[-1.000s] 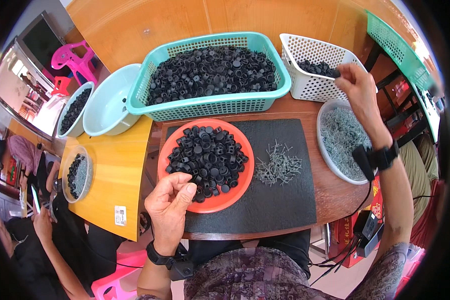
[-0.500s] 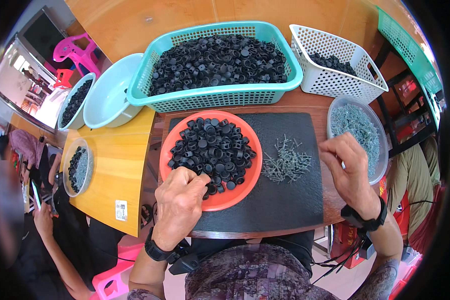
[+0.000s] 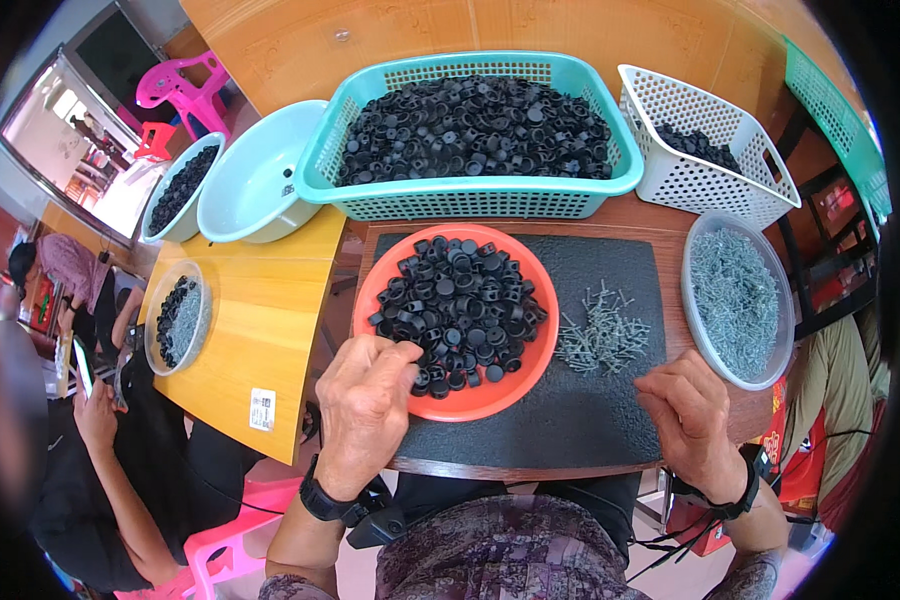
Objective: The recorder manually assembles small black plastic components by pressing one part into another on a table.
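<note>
An orange plate piled with small black plastic caps sits on a dark mat. My left hand rests at the plate's near-left rim, fingertips pinched on a black cap at the pile's edge. A loose heap of small grey metal pins lies on the mat to the right of the plate. My right hand lies on the mat just in front of the pins, fingers curled; what it holds is hidden.
A teal basket full of black caps stands behind the plate, a white basket at the back right, a clear bowl of pins at right. Pale bowls sit on the yellow table to the left; a seated person is at far left.
My right hand came back from the white basket to the mat near the pins. My left hand moved onto the plate's rim and pinched a cap.
</note>
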Action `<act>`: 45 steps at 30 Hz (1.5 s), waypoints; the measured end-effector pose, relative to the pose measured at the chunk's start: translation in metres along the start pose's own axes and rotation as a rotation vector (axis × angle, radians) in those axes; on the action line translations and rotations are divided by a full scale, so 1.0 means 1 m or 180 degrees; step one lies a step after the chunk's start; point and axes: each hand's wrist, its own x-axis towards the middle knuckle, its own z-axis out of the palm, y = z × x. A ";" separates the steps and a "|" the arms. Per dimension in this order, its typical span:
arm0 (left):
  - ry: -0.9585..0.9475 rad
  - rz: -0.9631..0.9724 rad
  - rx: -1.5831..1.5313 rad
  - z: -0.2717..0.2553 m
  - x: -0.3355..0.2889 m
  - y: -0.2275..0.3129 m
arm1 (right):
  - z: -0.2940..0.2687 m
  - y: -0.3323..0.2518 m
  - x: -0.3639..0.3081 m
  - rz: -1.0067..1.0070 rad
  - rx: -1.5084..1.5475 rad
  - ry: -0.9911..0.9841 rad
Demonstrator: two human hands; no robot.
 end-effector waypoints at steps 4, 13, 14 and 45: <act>-0.0142 0.0242 0.0174 0.000 0.000 0.007 | 0.004 -0.001 -0.004 -0.0004 0.0009 0.0050; -0.0720 0.0993 0.0856 0.003 0.010 -0.004 | 0.008 -0.005 -0.008 0.0014 0.0091 -0.0060; -0.0852 0.1054 0.0989 0.004 0.011 -0.003 | 0.008 -0.006 -0.010 0.0098 0.0122 -0.0071; -0.0740 -0.0946 -0.3107 0.048 -0.023 0.065 | 0.061 -0.045 -0.021 0.1252 0.2250 0.0862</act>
